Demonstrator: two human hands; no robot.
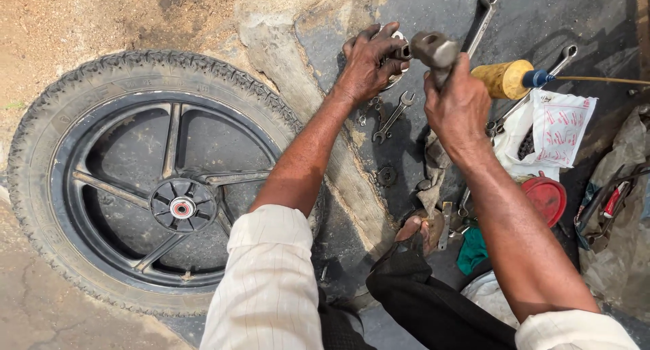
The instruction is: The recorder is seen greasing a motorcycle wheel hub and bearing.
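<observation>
Steel hammer (pixel 433 50) sits clenched in my right hand (pixel 457 106), its head just beside my left hand (pixel 369 62) gripping a round metal part (pixel 396 55).

I've got one cam only, head-worn, looking steeply down & fwd over the arms. Close range: hands (pixel 406 79) sit upper centre, ground fills the frame, wheel (pixel 149 181) lies at left. No 2nd view, so no shared area.

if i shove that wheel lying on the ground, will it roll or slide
The wheel lies flat, so it would probably scrape rather than roll. Its knobbly tyre likely grips the rough ground. The solid spoked rim suggests it is stiff and fairly heavy.
</observation>
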